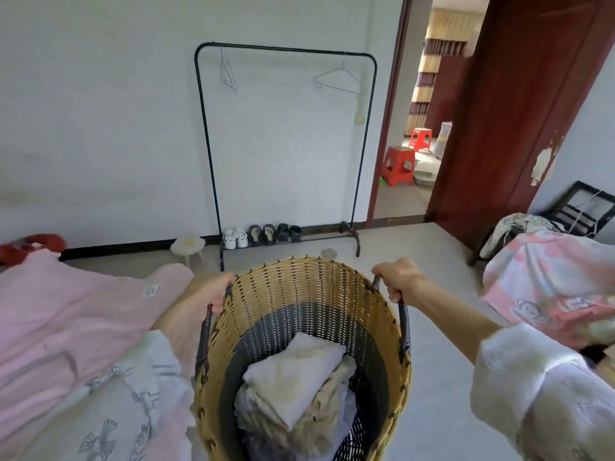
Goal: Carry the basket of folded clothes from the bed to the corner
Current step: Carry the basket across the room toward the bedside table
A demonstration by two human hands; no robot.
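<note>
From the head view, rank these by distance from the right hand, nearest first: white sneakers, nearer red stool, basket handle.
From the right hand:
1. Basket handle, in its grip on the basket's right side.
2. White sneakers, ahead-left under the clothes rack.
3. Nearer red stool, through the doorway, ahead.

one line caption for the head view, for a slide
Both hands, left hand and right hand, grip the dark side handles of a tan-and-black woven basket holding folded pale clothes.
</note>
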